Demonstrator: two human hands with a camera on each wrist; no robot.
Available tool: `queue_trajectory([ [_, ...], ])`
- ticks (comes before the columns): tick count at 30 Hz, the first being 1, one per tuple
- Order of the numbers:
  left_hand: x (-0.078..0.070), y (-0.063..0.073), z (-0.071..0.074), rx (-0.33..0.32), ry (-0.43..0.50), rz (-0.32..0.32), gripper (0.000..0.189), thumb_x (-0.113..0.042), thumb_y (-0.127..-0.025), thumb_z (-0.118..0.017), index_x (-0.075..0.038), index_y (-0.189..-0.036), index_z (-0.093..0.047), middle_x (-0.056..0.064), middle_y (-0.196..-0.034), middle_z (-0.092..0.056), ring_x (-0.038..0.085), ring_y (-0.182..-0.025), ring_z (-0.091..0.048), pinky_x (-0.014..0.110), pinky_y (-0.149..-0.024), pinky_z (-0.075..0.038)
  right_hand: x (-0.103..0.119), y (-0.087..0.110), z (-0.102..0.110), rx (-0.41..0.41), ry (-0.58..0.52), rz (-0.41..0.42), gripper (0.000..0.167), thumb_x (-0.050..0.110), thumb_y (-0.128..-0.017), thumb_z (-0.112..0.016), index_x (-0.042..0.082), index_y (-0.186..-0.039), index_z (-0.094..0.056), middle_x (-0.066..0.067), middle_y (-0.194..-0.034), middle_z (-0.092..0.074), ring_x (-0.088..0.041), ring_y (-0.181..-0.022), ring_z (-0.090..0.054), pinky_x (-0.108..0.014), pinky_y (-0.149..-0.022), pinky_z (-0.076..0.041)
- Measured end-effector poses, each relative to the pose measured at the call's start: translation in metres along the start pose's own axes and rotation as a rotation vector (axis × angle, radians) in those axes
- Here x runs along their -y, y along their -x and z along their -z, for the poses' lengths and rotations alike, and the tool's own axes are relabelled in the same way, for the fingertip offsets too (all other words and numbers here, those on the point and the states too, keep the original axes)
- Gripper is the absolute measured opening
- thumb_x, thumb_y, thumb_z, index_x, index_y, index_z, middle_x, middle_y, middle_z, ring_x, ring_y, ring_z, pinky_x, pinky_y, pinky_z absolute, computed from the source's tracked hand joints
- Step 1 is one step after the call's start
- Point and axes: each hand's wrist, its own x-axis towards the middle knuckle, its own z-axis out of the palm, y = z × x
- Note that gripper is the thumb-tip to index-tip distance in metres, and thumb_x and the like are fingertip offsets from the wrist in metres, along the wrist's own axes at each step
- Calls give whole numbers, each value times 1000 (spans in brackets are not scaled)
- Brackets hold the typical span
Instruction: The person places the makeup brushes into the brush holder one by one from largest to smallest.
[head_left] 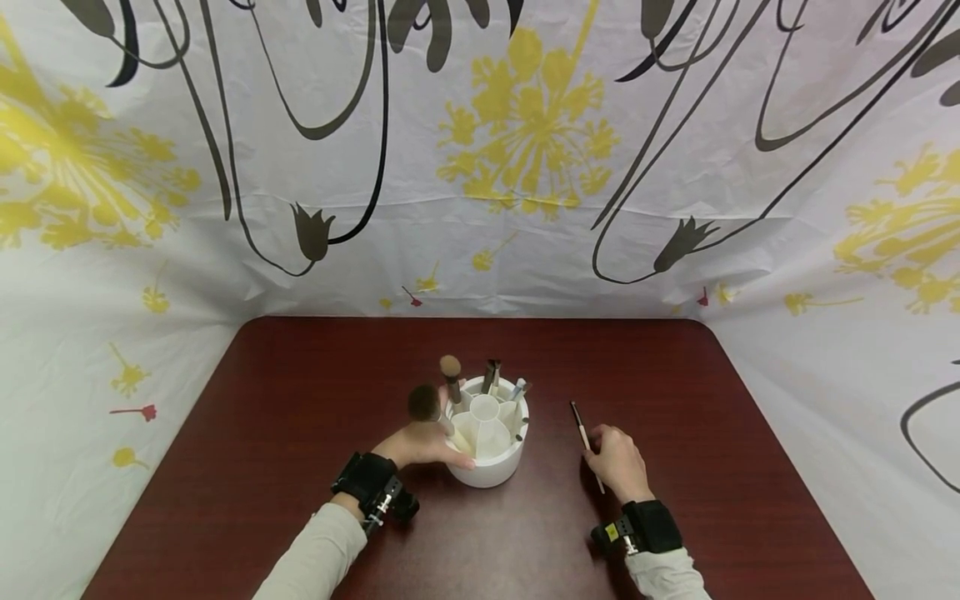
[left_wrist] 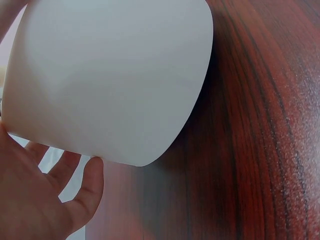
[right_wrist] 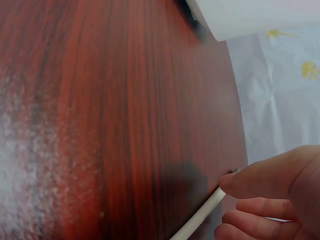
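Note:
A round white brush holder with several compartments stands on the table, filling much of the left wrist view. My left hand grips its left side, the thumb across the front and the fingers around the back. Leaning out on that side are a large dark makeup brush and a tan-tipped brush. To the right of the holder, my right hand pinches a slim makeup brush with a pale handle and dark tip. In the right wrist view, thumb and fingers meet on the pale handle.
The dark red-brown wooden table has rounded far corners. Slim brushes and sticks stand at the holder's back and right. A white cloth with yellow and grey plant prints hangs behind the table and along both sides.

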Motion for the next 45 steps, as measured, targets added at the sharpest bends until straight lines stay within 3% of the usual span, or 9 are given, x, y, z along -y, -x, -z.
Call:
queue_trajectory([
  [17, 1, 1, 0, -10, -2, 3, 123, -31, -58, -84, 5, -141, -2, 22, -148, -7, 27, -134, -15, 42, -106, -20, -2, -2, -9, -39, 44, 11, 30, 9, -72, -70, -2, -99, -64, -9, -78, -56, -26, -71, -57, -40, -60, -46],
  [24, 4, -2, -2, -30, 25, -71, 118, -28, -57, -85, 2, -141, -8, 18, -147, -14, 25, -132, -19, 43, -106, -19, -3, -3, -13, -65, 41, 48, 11, 0, -74, -62, -2, -85, -66, -14, -79, -60, -28, -71, -59, -42, -62, -47],
  [30, 4, -3, -2, -44, 36, -96, 117, -26, -56, -86, 3, -141, -10, 19, -147, -16, 27, -132, -21, 46, -105, -20, -3, -4, -14, -61, 37, 39, 12, -1, -74, -62, -2, -85, -66, -15, -79, -62, -29, -71, -60, -42, -62, -47],
  [45, 2, -2, -2, -41, 19, -88, 119, -27, -56, -86, 2, -141, -9, 19, -148, -14, 27, -132, -20, 46, -105, -21, -2, -4, -15, -52, 18, 12, 8, -2, -71, -62, 0, -79, -64, -10, -70, -59, -23, -61, -56, -38, -55, -45],
])
